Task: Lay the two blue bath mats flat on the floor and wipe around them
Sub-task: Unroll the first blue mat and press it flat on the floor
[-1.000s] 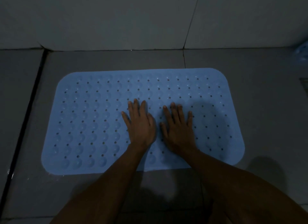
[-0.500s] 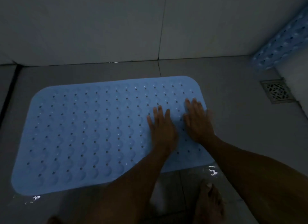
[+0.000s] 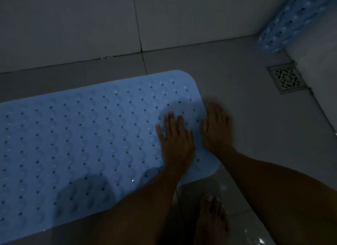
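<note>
A blue bath mat [image 3: 82, 144] with bumps and small holes lies flat on the grey tiled floor, running off the left edge of the view. My left hand [image 3: 176, 138] presses flat on its right end, fingers straight. Beside it my right hand [image 3: 217, 128] lies flat at the mat's right edge, fingers straight and a little blurred. The second blue mat [image 3: 295, 20] leans, curled, in the far right corner against the wall.
A metal floor drain [image 3: 287, 79] sits in the floor near the right wall. A bare foot [image 3: 212, 219] stands on wet, shiny tile below the mat's right end. Grey wall tiles rise behind the mat.
Both hands have slid rightward across the mat from its middle to its right end. The view has swung right, bringing the second mat and the drain into sight.
</note>
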